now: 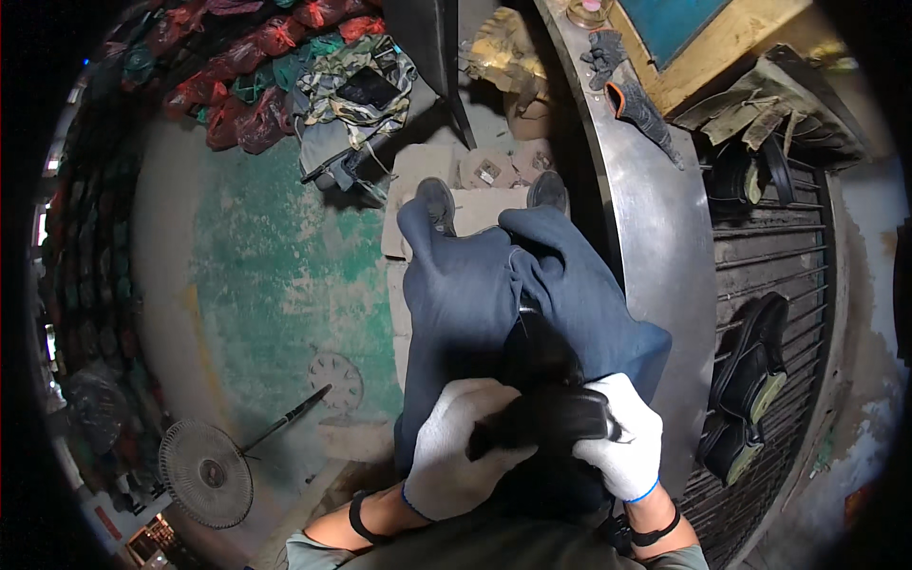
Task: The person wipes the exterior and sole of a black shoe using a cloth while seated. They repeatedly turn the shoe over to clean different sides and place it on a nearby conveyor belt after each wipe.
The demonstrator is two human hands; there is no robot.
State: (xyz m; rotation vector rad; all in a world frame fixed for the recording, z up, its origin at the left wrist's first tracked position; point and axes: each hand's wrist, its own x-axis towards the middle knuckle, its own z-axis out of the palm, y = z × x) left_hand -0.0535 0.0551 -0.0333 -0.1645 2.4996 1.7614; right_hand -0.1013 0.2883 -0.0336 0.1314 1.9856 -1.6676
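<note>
My left hand (465, 446), in a white knit glove with a blue cuff edge, is closed on the left end of a black shoe (546, 418). Gloved the same way, my right hand (622, 437) grips its right end. The shoe is held low over my lap; it is dark and a little blurred, so its details are hard to make out. Another black part (540, 350) shows just beyond it between my thighs, and I cannot tell whether it belongs to the same shoe. My fingertips are partly hidden behind the black material.
On my right runs a metal counter (665, 237) with a dark work glove (641, 119) on it. Beyond is a barred rack (769, 256) with black shoes (750, 366). A standing fan (207, 473) is at left. Ahead are a cloth-covered stool (356, 104) and red bags (252, 114).
</note>
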